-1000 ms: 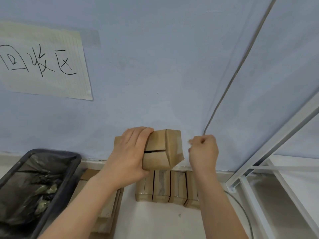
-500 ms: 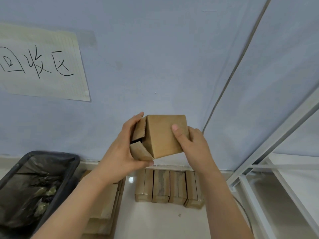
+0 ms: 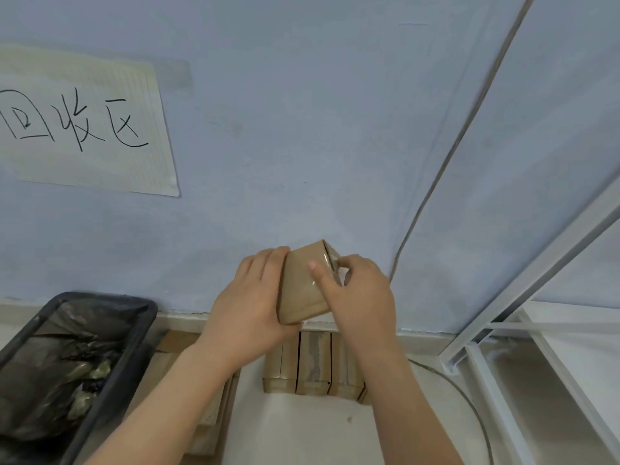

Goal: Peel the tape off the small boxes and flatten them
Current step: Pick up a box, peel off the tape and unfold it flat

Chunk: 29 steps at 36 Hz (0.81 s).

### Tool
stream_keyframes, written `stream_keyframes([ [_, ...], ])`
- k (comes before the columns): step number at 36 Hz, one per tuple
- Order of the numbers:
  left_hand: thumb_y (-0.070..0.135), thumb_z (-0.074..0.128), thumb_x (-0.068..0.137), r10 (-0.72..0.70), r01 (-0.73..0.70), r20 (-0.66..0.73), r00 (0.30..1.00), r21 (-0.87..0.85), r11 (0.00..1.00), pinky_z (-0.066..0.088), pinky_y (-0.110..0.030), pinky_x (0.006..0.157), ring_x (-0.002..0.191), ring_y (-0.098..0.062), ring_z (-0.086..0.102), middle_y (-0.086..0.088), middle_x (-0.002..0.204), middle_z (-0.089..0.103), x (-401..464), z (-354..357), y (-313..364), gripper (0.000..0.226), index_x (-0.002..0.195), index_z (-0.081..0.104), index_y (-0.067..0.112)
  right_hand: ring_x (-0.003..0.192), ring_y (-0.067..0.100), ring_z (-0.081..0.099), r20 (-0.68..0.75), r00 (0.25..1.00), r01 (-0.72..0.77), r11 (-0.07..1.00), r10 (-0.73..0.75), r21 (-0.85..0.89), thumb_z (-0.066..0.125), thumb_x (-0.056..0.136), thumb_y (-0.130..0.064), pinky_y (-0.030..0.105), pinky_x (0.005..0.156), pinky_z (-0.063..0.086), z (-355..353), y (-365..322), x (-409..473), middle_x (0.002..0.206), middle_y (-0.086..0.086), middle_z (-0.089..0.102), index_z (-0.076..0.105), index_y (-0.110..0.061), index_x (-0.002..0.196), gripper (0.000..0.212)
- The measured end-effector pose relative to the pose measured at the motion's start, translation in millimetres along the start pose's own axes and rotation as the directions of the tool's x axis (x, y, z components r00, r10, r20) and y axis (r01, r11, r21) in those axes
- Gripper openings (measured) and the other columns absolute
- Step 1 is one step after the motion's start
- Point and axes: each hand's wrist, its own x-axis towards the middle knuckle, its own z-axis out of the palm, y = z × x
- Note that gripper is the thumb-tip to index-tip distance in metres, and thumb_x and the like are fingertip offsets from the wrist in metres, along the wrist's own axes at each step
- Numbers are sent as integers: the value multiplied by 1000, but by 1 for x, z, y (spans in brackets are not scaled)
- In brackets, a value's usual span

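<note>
A small brown cardboard box (image 3: 300,290) is held in the air in front of the blue wall, tilted, with a shiny strip of clear tape (image 3: 322,266) along its right edge. My left hand (image 3: 250,307) grips the box from the left side and underneath. My right hand (image 3: 357,297) holds its right side, thumb laid across the front face, fingers curled at the taped top edge. Below, a row of small taped boxes (image 3: 313,364) stands on the floor against the wall, partly hidden by my hands.
A black bin lined with a dark bag (image 3: 67,360) sits at the lower left. Flattened cardboard (image 3: 211,417) lies beside it under my left arm. A white metal frame (image 3: 496,347) stands at the right, with a cable (image 3: 469,401) on the floor. A handwritten paper sign (image 3: 84,129) hangs on the wall.
The box has been turned and lowered, so its open flaps no longer show and a taped edge faces me. My right hand has shifted to that taped edge.
</note>
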Motion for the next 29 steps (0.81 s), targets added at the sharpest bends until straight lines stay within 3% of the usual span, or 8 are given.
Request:
stream_keyframes([
  [4,33,78,57,19,-16,-61,998,42,999,39,-28,90,122,-9,27,7,137,41,2,-5,-11,97,143,32,20,62,15,54,-37,996,84,983,-79,161,49,96,-34,24,62,43,-12,-2,4,62,-1,54,58,-22,121,29],
  [7,29,75,52,38,-32,-75,996,81,996,41,-35,91,118,-14,31,2,132,47,3,-5,-18,96,140,38,18,80,18,63,20,990,134,971,-141,195,37,100,-12,26,76,52,-10,2,4,100,-3,65,47,-29,137,41],
  [9,31,70,51,36,-30,-68,997,98,995,42,-37,92,118,-15,31,2,132,47,2,-7,-19,95,140,39,19,98,13,60,57,977,192,961,-207,201,34,100,-5,35,84,54,-7,4,1,130,-9,50,48,-27,136,45],
  [12,31,68,52,44,-40,-37,998,106,994,36,-32,96,122,-13,28,5,136,43,3,-10,-18,96,142,36,21,92,4,50,49,941,330,940,-334,81,41,95,2,30,79,52,-7,5,-1,139,-7,36,59,-24,125,44],
  [16,26,75,56,52,-52,8,999,57,997,30,-25,98,126,-10,27,10,138,39,3,-12,-14,101,145,28,23,90,0,44,83,901,428,904,-426,-8,52,92,-8,19,64,46,-7,5,-1,113,-16,38,62,-30,117,35],
  [20,31,72,54,75,-77,46,996,30,997,31,-22,99,127,-9,29,10,136,40,3,-11,-12,100,144,28,23,91,0,37,158,879,466,881,-450,-84,60,89,-25,10,61,36,0,4,-3,111,-14,39,62,-34,113,26],
  [25,32,66,49,67,-64,70,995,-37,997,29,-17,91,124,-8,33,11,133,44,3,-16,-13,100,142,32,23,102,9,40,143,854,513,855,-500,-75,60,86,-23,25,63,46,6,1,-3,114,-13,44,64,-33,99,17],
  [29,35,65,45,30,-17,149,988,-88,996,33,-17,84,117,-2,35,18,124,41,4,-21,-17,104,141,26,31,103,14,33,202,821,547,837,-534,-13,50,85,-17,27,71,46,8,5,-1,123,-16,42,62,-30,92,19],
])
